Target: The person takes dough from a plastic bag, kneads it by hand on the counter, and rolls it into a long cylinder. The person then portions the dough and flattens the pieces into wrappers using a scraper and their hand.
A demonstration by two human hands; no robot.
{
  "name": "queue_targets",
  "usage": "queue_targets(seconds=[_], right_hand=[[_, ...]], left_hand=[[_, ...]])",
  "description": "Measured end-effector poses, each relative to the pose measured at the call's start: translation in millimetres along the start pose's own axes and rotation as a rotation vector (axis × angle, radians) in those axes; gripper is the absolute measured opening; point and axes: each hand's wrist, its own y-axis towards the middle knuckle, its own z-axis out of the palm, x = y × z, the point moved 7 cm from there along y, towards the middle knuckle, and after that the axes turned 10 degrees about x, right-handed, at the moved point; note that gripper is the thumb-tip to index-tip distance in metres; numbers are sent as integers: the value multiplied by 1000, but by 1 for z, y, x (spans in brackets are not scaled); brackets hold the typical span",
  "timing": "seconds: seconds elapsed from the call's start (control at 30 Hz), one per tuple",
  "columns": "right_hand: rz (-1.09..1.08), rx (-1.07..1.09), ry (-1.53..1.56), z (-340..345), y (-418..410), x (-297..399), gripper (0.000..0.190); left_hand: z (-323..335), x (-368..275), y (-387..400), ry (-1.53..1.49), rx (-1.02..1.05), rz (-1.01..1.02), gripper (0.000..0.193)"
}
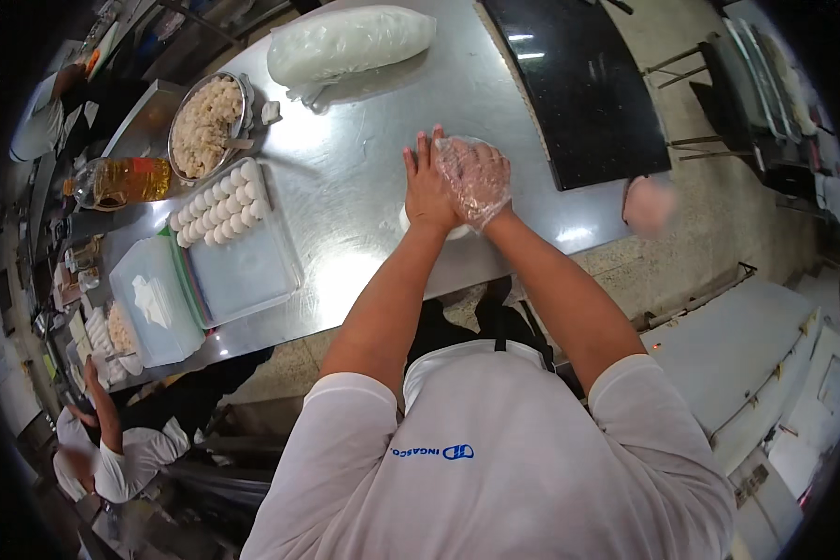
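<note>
On the steel table, my bare left hand lies flat with its fingers stretched forward. My right hand, in a clear plastic glove, rests against and partly over it. Pale dough shows at the wrist and below the palms; the hands hide most of it. To the left, several small white dough balls sit in rows in a clear plastic tray. Behind the tray stands a metal bowl with a lumpy beige mixture and a utensil in it. A large plastic-wrapped white roll lies at the far side.
A bottle of yellow oil lies in view beside the bowl. A translucent plastic container adjoins the tray. At right is a black board, with a blurred pinkish item near its corner. A co-worker is at lower left.
</note>
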Motion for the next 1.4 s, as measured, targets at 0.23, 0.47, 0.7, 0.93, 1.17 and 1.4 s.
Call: queue_targets(seconds=[0.23,0.47,0.7,0.93,1.17,1.4], right_hand=[[308,537,1287,6,-25,-18,39],[204,354,628,-55,-68,40,34],[-135,-139,-36,3,-96,59,39],[-69,35,-78,22,-24,20,44],[-123,534,-167,21,20,24,41],[-466,8,122,35,-55,-32,47]], left_hand=[[-22,-2,-67,-481,282,202,79],[-29,-12,-118,-759,-49,469,60],[26,16,-121,-237,102,347,102],[-5,29,-49,-189,49,220,120],[-18,31,-43,-179,36,114,104],[-40,-49,-55,-214,31,15,44]])
